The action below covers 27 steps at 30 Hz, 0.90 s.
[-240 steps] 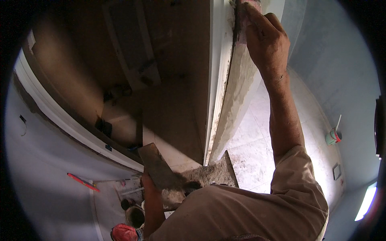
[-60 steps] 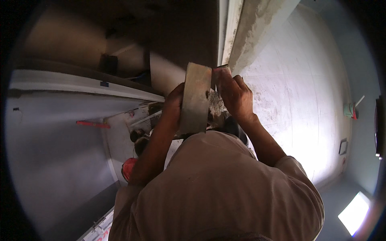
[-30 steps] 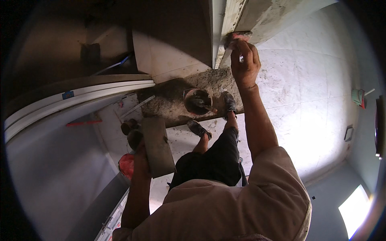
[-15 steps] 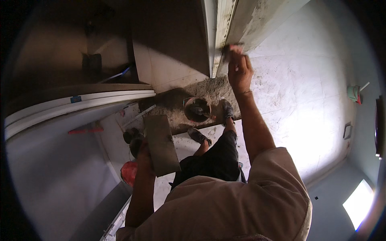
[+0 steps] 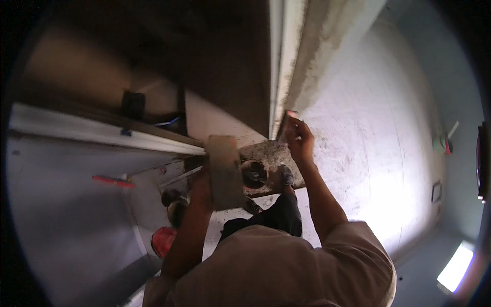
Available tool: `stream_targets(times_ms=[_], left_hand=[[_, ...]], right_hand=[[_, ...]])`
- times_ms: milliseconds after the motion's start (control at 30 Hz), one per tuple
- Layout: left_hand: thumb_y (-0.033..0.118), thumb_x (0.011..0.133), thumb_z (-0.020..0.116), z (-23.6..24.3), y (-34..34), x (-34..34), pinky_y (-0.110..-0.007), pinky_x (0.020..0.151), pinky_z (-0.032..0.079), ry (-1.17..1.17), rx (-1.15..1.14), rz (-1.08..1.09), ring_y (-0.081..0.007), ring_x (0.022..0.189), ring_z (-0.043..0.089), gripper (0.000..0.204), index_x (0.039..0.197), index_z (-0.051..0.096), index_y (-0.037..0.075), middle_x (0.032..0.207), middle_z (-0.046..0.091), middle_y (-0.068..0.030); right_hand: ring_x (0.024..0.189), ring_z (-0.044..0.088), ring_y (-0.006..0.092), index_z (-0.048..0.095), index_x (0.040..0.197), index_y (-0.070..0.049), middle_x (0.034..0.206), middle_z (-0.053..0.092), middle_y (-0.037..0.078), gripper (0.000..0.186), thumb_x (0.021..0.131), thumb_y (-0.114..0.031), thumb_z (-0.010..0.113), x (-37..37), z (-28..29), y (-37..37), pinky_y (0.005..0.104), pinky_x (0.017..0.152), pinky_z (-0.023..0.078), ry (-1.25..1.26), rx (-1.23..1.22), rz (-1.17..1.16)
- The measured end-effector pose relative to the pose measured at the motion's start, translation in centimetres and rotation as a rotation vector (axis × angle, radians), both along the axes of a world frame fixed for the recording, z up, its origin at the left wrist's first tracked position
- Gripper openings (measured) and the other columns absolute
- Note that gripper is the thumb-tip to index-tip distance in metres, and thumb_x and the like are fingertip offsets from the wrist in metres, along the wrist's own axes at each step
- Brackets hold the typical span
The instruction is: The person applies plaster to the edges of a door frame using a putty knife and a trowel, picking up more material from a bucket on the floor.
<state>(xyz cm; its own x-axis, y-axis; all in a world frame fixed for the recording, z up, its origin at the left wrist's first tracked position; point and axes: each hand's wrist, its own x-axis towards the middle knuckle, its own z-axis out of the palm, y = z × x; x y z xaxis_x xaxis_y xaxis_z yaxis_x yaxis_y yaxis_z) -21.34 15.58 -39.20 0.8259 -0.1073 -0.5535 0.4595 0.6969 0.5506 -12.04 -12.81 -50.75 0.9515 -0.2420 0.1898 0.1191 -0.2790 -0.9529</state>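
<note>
Plaster work up at a wall corner, seen from above. The right hand [image 5: 299,139] is raised, fingers wrapped tight around the handle of a trowel [image 5: 284,125], whose blade is pressed edge-on against the pale plastered corner strip [image 5: 312,61] running up the wall. The hand sits just beside that strip, at the line where the dark surface on the left meets the white wall [image 5: 378,148] on the right.

The left hand [image 5: 200,189] is lower and further left, well apart from the right. It grips a flat rectangular board [image 5: 224,171], a plasterer's hawk by the look of it, held tilted so its grey face turns toward the camera. The fingers are mostly hidden behind the board, so only the closed grasp on its underside can be made out.

Below the two hands lies a mortar-smeared platform [image 5: 266,158], with a round dark bucket [image 5: 254,174] standing on it. The person's shoe [image 5: 285,176] rests on the platform just right of the bucket, dark trousers beneath.

Further down on the left, a red rounded container [image 5: 163,240] sits on the floor, and a red pencil-like tool [image 5: 113,180] lies against the grey panel. A white rail [image 5: 102,134] crosses above them.
</note>
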Motion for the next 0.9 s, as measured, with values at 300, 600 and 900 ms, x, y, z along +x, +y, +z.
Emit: stream_targets(times_ms=[300,600,900], left_hand=[[0.037,0.104,0.05,4.7,-3.7,6.8,-0.04,0.079,0.059,-0.247,-0.249,-0.133,-0.0218,0.091,0.07,0.039,0.124,0.062,0.006,0.109,0.07,-0.0095],[0.021,0.1,0.053,9.2,-6.2,6.1,-0.04,0.082,0.06,-0.272,0.07,-0.245,-0.023,0.09,0.072,0.032,0.121,0.067,0.002,0.106,0.072,-0.0125],[0.012,0.094,0.055,6.5,-1.2,4.1,-0.042,0.082,0.06,-0.322,0.088,0.002,-0.0289,0.092,0.071,0.036,0.128,0.062,0.002,0.108,0.07,-0.0143]], right_hand=[[0.078,0.068,0.0142,0.066,0.107,0.0,0.087,0.069,0.01,0.018,0.094,-0.012,0.071,-2.6,19.7,1.5,0.0289,0.067,0.052,-0.112,-0.147,0.241],[0.074,0.068,0.0293,0.063,0.087,-0.001,0.079,0.066,0.019,0.029,0.092,-0.026,0.075,1.4,27.0,0.2,0.0386,0.068,0.053,-0.248,-0.155,-0.152],[0.067,0.06,0.0108,0.066,0.128,-0.003,0.087,0.069,0.008,0.038,0.101,-0.029,0.063,8.5,57.2,-3.6,0.0291,0.059,0.05,-1.138,-0.393,-0.251]])
